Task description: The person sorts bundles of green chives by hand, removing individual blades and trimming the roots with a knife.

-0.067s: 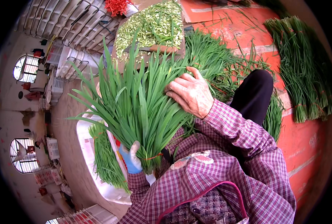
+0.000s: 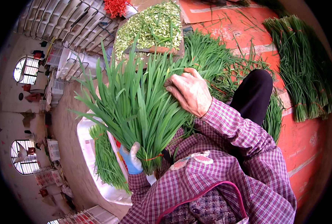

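Observation:
A big bundle of green garlic chives [image 2: 143, 100] stands fanned out in front of me, tied near its cut ends with a thin orange-red band [image 2: 153, 157]. My left hand [image 2: 132, 158], in a blue and white glove, grips the bundle low, next to the band. At the right side of the leaves is my bare right hand [image 2: 191, 91], its fingers curled together on the chive leaves; the fingertips are partly hidden. Beyond the bundle, a knife [image 2: 156, 49] with a wooden handle lies on a board [image 2: 115, 61] heaped with chopped pale-green pieces [image 2: 151, 26].
Left of me, a white plastic crate [image 2: 84, 136] holds more chives [image 2: 108, 160]. Loose chives [image 2: 207, 52] lie on the orange-red sheet [image 2: 304, 149], with tied bundles [image 2: 300, 67] at far right. Stacked crates [image 2: 65, 22] and red ties [image 2: 116, 6] are at the back left.
My right hand's fingers have curled in, the raised finger coming down toward the leaves. The leaf tips on the left have shifted slightly. My left hand keeps its grip.

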Motion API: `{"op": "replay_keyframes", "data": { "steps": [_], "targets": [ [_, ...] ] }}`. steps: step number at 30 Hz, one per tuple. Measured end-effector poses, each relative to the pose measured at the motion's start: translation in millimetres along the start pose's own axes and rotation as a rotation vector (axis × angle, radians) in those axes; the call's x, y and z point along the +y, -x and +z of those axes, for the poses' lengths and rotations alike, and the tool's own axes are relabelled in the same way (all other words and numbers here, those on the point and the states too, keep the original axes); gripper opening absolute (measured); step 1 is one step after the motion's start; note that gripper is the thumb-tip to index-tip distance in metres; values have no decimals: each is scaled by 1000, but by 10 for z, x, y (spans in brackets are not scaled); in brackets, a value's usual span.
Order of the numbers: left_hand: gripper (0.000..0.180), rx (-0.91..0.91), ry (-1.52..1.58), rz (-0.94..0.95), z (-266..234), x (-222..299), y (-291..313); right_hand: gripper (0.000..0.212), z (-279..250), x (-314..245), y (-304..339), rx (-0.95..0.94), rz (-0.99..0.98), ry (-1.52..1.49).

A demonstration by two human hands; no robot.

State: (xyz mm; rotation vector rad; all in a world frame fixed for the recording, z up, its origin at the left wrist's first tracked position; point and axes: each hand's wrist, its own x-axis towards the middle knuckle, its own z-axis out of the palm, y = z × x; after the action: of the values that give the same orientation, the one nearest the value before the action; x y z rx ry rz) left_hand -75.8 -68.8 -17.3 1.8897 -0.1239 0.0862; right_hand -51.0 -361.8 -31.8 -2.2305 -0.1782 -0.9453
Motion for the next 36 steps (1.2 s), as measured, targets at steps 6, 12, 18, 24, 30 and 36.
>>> {"op": "replay_keyframes", "data": {
  "steps": [6,12,18,24,30,36],
  "targets": [
    [52,7,37,-22,-19,19,11,19,36,13,-49,57,304,-256],
    [53,33,44,-19,-25,-29,32,19,0,-32,-133,9,295,-237],
    [65,-22,-59,-61,-73,-62,26,20,0,53,-138,-65,232,-29],
    [68,6,-66,-48,-117,-172,46,22,-58,45,-178,-67,182,-6],
    [70,60,-45,-55,-114,-233,64,24,-74,51,-213,-56,140,-7],
    [65,66,30,-60,-133,-276,46,19,-54,95,-217,-42,53,-1]
  ]
}}
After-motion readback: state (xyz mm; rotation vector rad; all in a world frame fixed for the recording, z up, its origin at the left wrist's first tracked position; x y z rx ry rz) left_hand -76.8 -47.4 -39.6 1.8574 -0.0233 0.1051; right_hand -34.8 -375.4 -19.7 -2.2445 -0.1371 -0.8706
